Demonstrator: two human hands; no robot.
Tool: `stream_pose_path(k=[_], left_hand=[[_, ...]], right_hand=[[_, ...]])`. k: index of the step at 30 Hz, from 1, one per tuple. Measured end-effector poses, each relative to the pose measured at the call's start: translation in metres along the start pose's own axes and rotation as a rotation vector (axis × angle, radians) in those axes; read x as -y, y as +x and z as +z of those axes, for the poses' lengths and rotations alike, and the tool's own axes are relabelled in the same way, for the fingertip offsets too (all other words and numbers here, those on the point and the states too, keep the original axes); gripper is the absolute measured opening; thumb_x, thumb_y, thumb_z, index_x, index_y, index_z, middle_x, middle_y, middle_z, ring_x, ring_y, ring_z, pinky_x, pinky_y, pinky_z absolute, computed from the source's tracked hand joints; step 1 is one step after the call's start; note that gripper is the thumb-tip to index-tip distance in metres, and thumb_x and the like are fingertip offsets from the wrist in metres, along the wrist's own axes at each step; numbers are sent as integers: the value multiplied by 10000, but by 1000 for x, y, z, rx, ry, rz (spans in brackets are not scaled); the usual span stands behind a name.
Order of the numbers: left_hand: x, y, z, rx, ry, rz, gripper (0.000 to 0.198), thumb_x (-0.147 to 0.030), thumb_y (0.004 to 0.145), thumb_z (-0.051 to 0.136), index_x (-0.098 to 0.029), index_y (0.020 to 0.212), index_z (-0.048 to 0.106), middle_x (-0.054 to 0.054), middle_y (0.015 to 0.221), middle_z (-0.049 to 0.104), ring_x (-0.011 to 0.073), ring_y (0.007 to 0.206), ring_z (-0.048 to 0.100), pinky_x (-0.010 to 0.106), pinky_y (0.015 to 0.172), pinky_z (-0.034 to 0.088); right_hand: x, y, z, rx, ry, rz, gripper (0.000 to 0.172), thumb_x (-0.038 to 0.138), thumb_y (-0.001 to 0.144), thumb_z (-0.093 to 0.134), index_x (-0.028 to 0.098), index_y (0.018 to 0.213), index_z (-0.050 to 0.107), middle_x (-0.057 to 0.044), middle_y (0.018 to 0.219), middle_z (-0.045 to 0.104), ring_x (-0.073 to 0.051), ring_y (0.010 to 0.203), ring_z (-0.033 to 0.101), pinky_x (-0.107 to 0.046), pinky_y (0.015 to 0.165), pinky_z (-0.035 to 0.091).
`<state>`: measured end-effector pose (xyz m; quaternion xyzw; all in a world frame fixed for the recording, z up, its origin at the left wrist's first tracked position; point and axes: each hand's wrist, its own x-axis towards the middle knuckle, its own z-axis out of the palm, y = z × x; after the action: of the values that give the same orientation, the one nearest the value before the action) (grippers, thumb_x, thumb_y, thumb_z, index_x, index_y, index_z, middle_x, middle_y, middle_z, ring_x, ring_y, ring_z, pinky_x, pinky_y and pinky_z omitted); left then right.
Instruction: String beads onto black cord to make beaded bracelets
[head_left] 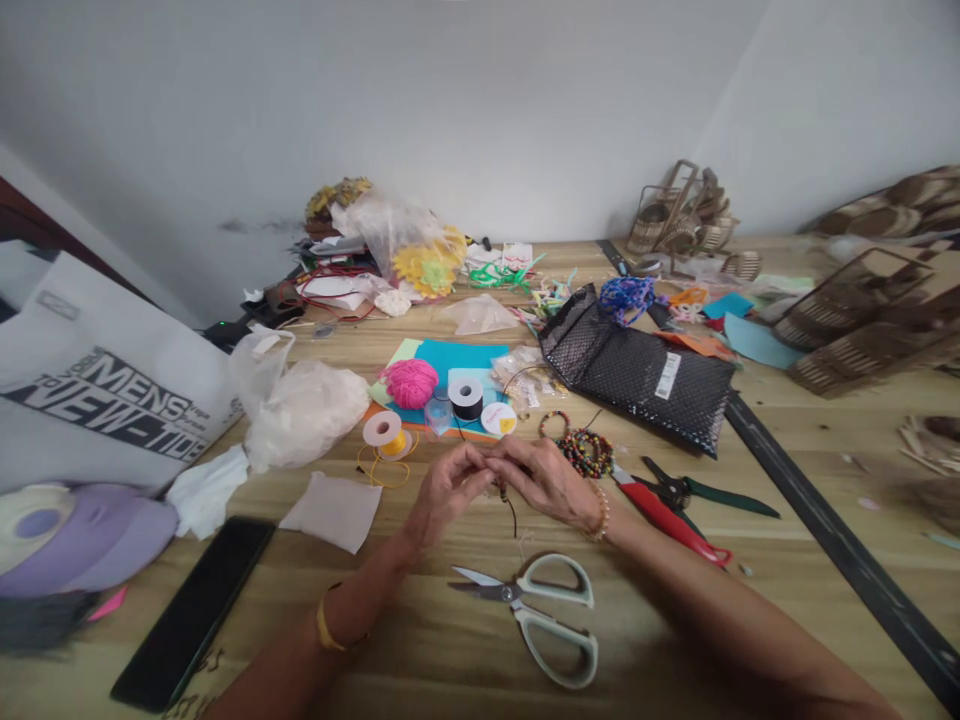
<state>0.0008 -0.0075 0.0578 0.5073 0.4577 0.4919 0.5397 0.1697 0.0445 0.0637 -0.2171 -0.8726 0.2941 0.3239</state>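
Dark cord (511, 512) points toward the person, far end pinched by left hand (448, 487) and right hand (547, 482)

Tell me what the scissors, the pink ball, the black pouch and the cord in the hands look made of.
Scissors: bright metal blades catching light; pale matte handles, likely plastic.
Pink ball: wound yarn, fuzzy, dull, strands showing.
Black pouch: probably plastic bubble mailer, glossy, dimpled grid, white label.
Dark cord pinched between left hand and right hand: too thin to tell.
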Motion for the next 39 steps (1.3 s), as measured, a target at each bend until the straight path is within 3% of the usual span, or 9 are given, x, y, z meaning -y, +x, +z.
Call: stream_pose_path(k=[8,13,21,27,32,39], left_hand=[[8,-3,-1,126,-101,-64,240,-303,710,764,-151,791,597,24,781,630,156,770,596,288,747,451],[10,-4,3,131,-140,-109,272,-304,648,803,-147,740,600,8,729,617,139,697,582,272,684,449],[18,-3,5,51,-199,-95,217,-302,690,755,-155,675,596,0,659,618,125,637,563,248,622,438],[16,-5,7,108,-139,-165,220,-299,690,759,-148,753,612,5,678,609,120,616,542,248,595,450],[16,-5,6,103,-181,-144,221,-324,714,736,-153,689,598,2,649,591,123,616,532,248,603,449],[16,-1,-3,-33,-109,-93,244,-360,739,710,-162,671,585,-12,661,560,129,661,511,250,656,417]], right_hand=[[1,0,-1,7,75,83,308,338,988,399,151,848,600,-15,671,579,-109,565,493,-218,546,384],[1,0,-1,-25,113,110,271,338,982,400,165,850,561,2,652,554,-110,567,470,-220,554,395],[-1,-2,6,-105,211,174,240,322,984,381,191,822,499,34,593,463,-101,512,406,-224,518,361],[-4,-2,12,-96,182,134,243,332,981,381,182,854,524,19,636,493,-106,566,434,-220,556,370],[-6,0,12,-104,235,164,274,356,983,377,179,823,512,30,633,464,-100,565,414,-222,569,362],[-7,6,8,-23,431,283,336,462,943,459,153,827,525,51,575,470,-76,497,377,-199,479,298]])
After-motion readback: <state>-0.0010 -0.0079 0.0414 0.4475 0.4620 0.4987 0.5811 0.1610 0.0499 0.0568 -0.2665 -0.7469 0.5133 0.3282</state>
